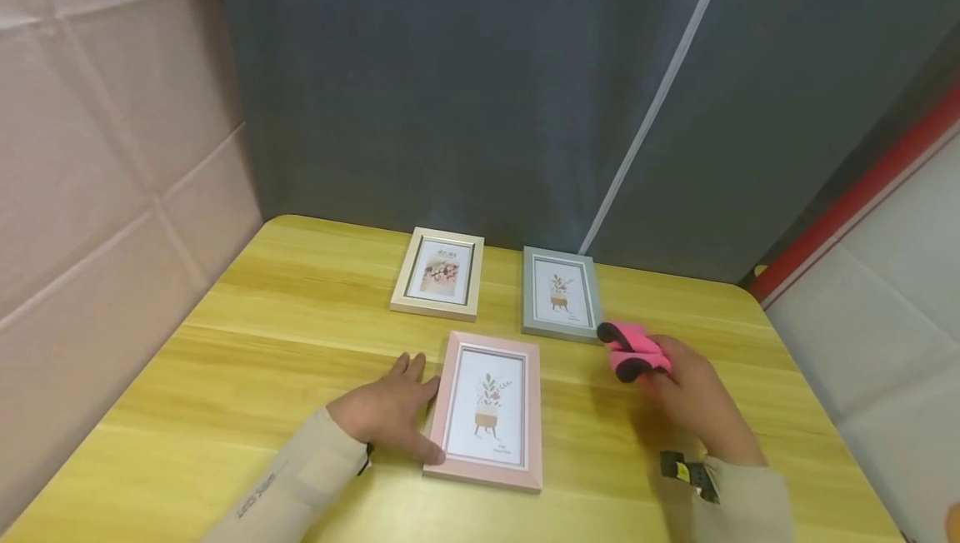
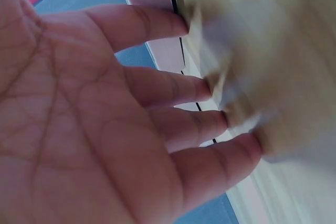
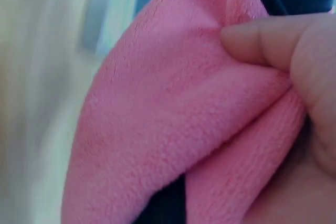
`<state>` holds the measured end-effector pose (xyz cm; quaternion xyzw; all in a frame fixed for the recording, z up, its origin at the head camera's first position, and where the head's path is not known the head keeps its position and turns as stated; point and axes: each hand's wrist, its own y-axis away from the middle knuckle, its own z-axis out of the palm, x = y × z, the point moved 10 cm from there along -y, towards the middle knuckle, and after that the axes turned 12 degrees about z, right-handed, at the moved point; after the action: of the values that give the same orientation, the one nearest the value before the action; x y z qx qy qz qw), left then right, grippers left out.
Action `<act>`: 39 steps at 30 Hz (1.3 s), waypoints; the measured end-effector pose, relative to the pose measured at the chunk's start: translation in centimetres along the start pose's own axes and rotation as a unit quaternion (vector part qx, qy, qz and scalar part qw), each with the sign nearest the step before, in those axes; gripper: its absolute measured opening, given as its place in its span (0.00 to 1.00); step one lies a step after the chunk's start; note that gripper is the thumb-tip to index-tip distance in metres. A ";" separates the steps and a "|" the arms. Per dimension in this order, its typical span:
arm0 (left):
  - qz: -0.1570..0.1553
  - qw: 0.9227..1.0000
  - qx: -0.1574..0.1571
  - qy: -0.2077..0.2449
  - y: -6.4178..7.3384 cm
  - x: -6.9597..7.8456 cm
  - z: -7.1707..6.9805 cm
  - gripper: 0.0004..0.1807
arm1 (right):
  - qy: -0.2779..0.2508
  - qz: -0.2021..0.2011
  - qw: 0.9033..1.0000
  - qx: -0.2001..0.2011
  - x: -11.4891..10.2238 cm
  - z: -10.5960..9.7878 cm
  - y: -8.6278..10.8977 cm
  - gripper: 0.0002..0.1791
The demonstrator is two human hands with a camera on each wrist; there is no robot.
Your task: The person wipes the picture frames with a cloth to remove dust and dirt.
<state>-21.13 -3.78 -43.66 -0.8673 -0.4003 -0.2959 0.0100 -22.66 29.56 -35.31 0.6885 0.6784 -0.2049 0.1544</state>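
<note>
A pink picture frame with a plant print lies face up near the middle of the table. My left hand is at its left side, the thumb touching the frame's lower left corner and the other fingers spread on the tabletop. In the left wrist view the fingers of the left hand look fairly straight, tips against the wood. Over the table to the right, my right hand grips a bunched pink fleece cloth with black edging. Close up, the thumb pinches the folded cloth.
A gold picture frame lies at the back, left of a grey-blue picture frame. Both rest on the yellow wood table. A dark grey panel rises behind, and a pale wall covering stands at the left.
</note>
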 end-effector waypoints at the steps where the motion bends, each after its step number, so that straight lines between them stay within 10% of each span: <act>1: 0.000 1.000 -0.001 -0.001 0.0 0.0 0.0 0.60 | -0.002 -0.018 1.000 -0.003 -1.5 0.1 0.3 0.16; 13: -0.005 1.000 -0.003 -0.003 -0.1 0.0 0.3 0.60 | 0.083 -0.229 0.961 -0.127 -15.3 7.3 7.0 0.16; 19: -0.010 1.000 -0.004 0.000 -0.1 0.0 0.3 0.60 | 0.129 -0.216 0.950 -0.186 -16.0 10.8 8.0 0.11; 33: 0.002 1.000 -0.002 -0.012 0.0 0.2 0.1 0.59 | 0.182 -0.184 0.960 -0.104 -14.8 12.1 5.2 0.13; 39: 0.003 1.000 -0.001 -0.012 0.0 0.1 0.1 0.59 | 0.179 -0.139 0.966 -0.122 -12.7 12.8 3.4 0.30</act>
<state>-21.01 -3.66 -43.72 -0.8722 -0.3971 -0.2855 0.0050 -20.13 12.14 -40.41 0.5892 0.8035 -0.0137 0.0834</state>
